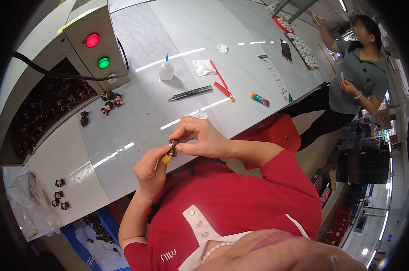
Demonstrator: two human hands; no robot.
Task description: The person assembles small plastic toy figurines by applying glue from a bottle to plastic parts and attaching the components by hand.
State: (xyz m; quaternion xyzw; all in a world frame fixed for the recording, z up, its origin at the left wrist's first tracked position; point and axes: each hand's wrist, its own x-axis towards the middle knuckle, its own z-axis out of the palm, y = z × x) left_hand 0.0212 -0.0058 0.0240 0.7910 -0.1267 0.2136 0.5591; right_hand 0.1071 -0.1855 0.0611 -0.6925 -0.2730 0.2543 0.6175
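Note:
Close in front of my body, over the table's near edge, a small dark-brown figurine (pixel 173 144) is held between both hands. My left hand (pixel 150 170) pinches it from the left and below. A yellow wrap (pixel 166 159) sits at the tip of one left-hand digit. My right hand (pixel 205 139) has its thumb and forefinger closed on the figurine from the right. My fingers cover part of the little figure, so its details are hard to make out. Beyond the hands lie a grey utility knife (pixel 191 93) and a white squeeze bottle (pixel 166 71) with a blue tip.
A machine (pixel 84 49) with red and green buttons stands at left, full of figurines. Several figurines (pixel 108 106) lie beside it. A red brush (pixel 222 81), glue tube (pixel 260 99) and phone (pixel 286 50) lie farther right. A blue crate (pixel 73 239) is below. A co-worker (pixel 356 77) stands at right.

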